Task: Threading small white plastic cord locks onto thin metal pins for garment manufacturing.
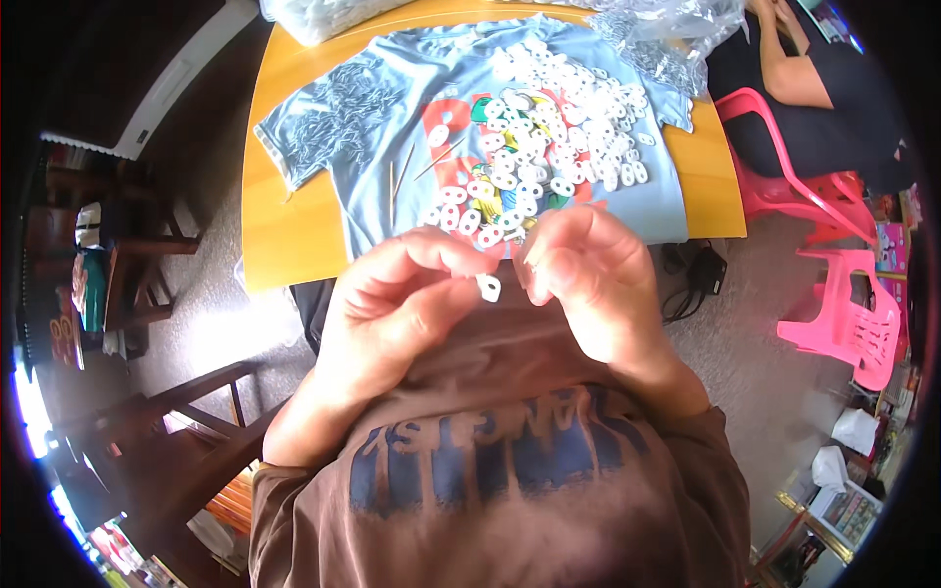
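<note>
Between the thumb and fingertips of my left hand [387,309] is a small white plastic piece [489,287] with a hole in it. My right hand [603,289] is closed in a pinch just to the right of that piece, apart from it; whatever its fingertips hold is too small to tell. Beyond both hands, many similar white pieces [613,108] lie loose on a light blue T-shirt [368,201]. Thin pointed sticks [401,169] rest on the shirt left of the pieces. A heap of small grey parts [343,113] covers the left sleeve.
The shirt is spread on a yellow wooden table [265,225]. More grey parts and a clear plastic bag [686,29] lie at its far right, with another bag [328,15] far left. A person [799,78] sits at the right beside pink plastic chairs [848,314].
</note>
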A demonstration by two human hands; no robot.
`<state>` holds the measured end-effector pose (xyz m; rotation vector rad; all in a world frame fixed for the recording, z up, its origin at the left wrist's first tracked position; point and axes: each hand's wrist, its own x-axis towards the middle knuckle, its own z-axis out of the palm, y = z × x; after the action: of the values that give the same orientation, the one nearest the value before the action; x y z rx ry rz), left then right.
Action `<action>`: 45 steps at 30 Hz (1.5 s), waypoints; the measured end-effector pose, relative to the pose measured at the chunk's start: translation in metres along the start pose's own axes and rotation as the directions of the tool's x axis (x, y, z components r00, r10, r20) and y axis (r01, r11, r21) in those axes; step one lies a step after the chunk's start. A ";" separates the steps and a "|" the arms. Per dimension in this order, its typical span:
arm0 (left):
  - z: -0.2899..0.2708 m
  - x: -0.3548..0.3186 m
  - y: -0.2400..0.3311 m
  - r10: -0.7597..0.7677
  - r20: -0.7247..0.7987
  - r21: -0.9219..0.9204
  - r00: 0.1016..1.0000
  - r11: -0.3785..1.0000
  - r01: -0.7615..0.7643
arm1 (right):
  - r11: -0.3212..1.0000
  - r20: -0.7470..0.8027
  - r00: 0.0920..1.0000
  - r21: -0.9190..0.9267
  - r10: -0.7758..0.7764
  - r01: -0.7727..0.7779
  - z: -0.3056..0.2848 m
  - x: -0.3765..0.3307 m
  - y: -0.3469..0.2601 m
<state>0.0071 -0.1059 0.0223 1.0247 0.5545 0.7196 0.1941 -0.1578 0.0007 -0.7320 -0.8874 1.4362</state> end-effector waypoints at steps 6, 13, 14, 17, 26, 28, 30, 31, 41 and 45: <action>-0.008 -0.008 -0.007 0.167 0.059 -0.059 0.984 0.985 -0.164 | 0.996 0.051 0.995 0.015 0.084 -0.085 0.020 0.001 -0.005; -0.008 -0.007 -0.008 0.123 0.057 -0.120 0.991 0.986 -0.116 | 0.990 0.020 0.990 0.005 0.143 -0.143 0.026 0.002 -0.005; -0.008 -0.008 -0.008 0.122 0.052 -0.120 0.991 0.986 -0.115 | 0.988 0.015 0.988 -0.001 0.153 -0.153 0.026 0.002 -0.005; -0.007 -0.008 -0.009 0.121 0.052 -0.105 0.991 0.988 -0.115 | 0.986 0.008 0.986 -0.014 0.168 -0.168 0.026 0.002 -0.003; -0.009 -0.007 -0.013 0.116 0.061 -0.109 0.991 0.988 -0.109 | 0.983 -0.011 0.983 -0.017 0.182 -0.182 0.024 0.000 -0.002; -0.009 -0.007 -0.013 0.119 0.057 -0.113 0.991 0.987 -0.112 | 0.983 -0.009 0.983 -0.017 0.182 -0.182 0.024 0.000 -0.001; -0.008 -0.007 -0.013 0.135 0.057 -0.106 0.989 0.986 -0.128 | 0.985 -0.014 0.985 -0.027 0.171 -0.171 0.025 0.000 -0.001; -0.008 -0.007 -0.013 0.135 0.056 -0.106 0.989 0.986 -0.128 | 0.985 -0.014 0.985 -0.027 0.171 -0.172 0.026 0.000 -0.001; -0.005 -0.009 -0.018 0.283 0.000 0.123 0.959 0.952 -0.281 | 0.977 -0.027 0.998 -0.204 0.060 -0.064 0.027 -0.002 0.003; -0.005 -0.007 -0.020 0.366 0.030 0.254 0.930 0.897 -0.362 | 0.965 -0.034 0.999 -0.263 0.010 -0.018 0.026 -0.002 0.009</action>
<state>0.0043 -0.1146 0.0030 1.3866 0.4829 1.0075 0.1673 -0.1624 0.0064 -0.9594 -1.0622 1.3280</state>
